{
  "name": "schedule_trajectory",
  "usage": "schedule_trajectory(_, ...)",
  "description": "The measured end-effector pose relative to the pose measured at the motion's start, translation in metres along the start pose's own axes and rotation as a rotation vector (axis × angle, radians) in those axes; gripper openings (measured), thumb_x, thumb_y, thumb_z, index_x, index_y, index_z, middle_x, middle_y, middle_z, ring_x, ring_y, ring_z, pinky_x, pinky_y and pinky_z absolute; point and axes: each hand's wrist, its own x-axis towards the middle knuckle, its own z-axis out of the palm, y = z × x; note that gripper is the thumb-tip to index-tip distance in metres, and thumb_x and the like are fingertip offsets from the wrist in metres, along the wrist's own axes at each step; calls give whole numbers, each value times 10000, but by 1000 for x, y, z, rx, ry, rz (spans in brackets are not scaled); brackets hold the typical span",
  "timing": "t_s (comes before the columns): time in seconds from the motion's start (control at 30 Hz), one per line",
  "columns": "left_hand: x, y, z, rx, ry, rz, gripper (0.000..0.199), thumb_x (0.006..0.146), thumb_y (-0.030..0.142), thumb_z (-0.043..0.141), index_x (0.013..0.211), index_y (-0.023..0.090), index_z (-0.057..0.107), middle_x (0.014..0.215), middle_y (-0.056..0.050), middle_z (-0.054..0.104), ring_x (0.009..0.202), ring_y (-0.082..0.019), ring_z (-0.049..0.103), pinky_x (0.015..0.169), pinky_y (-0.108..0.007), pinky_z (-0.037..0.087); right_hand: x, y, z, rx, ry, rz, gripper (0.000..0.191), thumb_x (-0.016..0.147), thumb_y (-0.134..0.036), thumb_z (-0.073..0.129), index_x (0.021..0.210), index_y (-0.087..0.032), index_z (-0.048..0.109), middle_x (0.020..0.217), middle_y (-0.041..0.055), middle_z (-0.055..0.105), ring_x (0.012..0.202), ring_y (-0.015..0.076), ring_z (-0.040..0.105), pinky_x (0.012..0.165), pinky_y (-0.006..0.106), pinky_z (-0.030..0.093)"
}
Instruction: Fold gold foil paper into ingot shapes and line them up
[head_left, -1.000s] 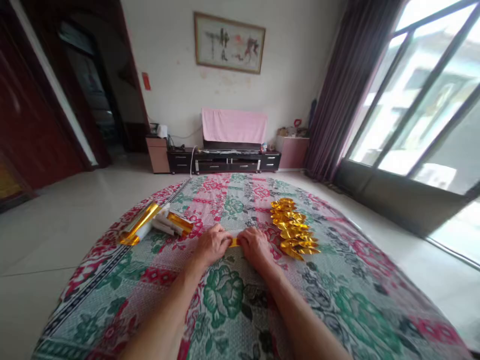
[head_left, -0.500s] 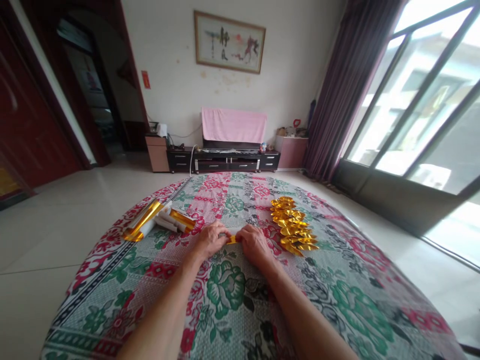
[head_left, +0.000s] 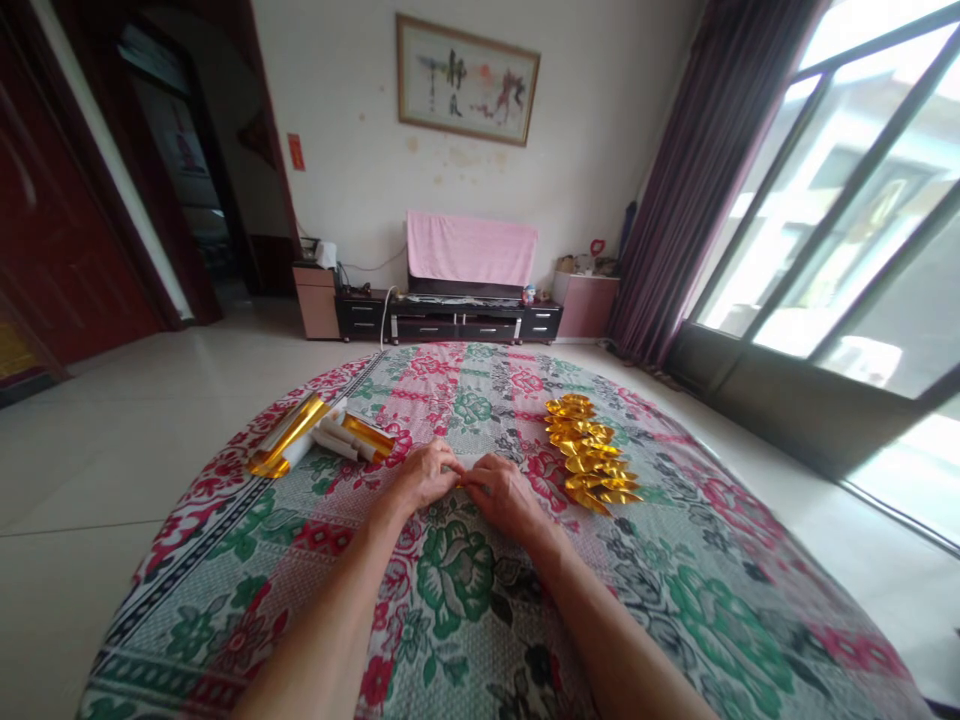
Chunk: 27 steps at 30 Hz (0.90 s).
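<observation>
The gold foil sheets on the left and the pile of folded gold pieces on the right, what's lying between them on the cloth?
In the head view, only the two hands, left hand and right hand, fingertips meeting, on the floral cloth, between the foil sheets and the folded pile.

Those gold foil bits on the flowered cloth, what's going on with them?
A person sits at a flowered cloth spread on the floor, left hand and right hand pressed together over something small; it is hidden between the fingers. To the right lies a pile of folded gold foil pieces. To the left lie gold foil sheets and white rolls, touched by neither hand.
</observation>
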Motion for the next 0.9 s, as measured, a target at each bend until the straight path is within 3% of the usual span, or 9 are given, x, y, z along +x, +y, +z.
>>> schedule_trajectory(0.17,4,0,-3,-9,-38,-23,126,711,299,621,762,242,722,935,-15,612,858,-143,576,777,-225,444,5,4,1,39,-41,-15,217,852,-196,503,968,-242,680,842,28,607,829,124,552,743,211,384)
schedule_trajectory(0.4,5,-2,-1,-23,-41,-28,164,706,351,621,759,233,722,915,-23,615,848,-149,579,777,-230,450,6,-8,-2,-127,-84,45,194,845,-257,519,972,-259,665,871,31,586,789,128,544,701,212,370)
schedule_trajectory(0.7,3,-9,-6,-85,-71,56,247,677,119,504,763,219,713,924,-14,618,847,-127,578,805,-214,444,5,-17,4,-279,-35,75,249,915,-294,396,815,-183,596,838,58,561,786,147,516,740,241,358)
schedule_trajectory(0.9,2,-7,-7,-70,-67,54,213,667,143,531,766,215,705,930,-13,624,809,-129,574,757,-210,451,5,-13,8,-228,20,110,234,918,-272,396,797,-169,568,803,45,539,762,134,510,704,232,346)
